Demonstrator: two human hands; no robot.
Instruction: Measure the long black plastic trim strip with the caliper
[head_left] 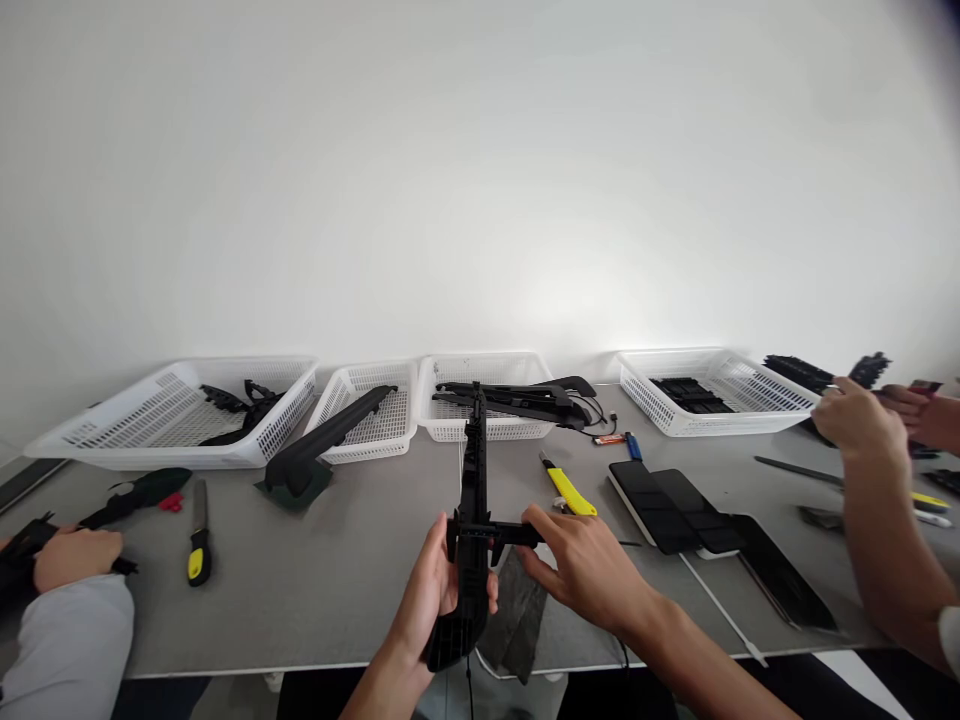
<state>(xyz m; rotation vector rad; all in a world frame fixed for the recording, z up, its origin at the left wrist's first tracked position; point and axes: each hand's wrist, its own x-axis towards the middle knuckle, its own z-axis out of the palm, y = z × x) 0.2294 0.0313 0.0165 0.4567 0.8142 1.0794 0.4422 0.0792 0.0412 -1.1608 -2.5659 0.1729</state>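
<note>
The long black plastic part (pixel 472 530) stands over the near edge of the grey tabletop (pixel 337 580), its long axis running straight away from the person toward the middle white basket (pixel 487 395). The left hand (pixel 427 595) is nearer its lower end and is clenched around it, fingers wrapped from the left side. The right hand (pixel 589 565) comes in from the right, fingers half open, its fingertips touching the short black crosspiece (pixel 514 532) that sticks out sideways from the part. A yellow-handled knife (pixel 568 488) lies just beyond the right hand.
</note>
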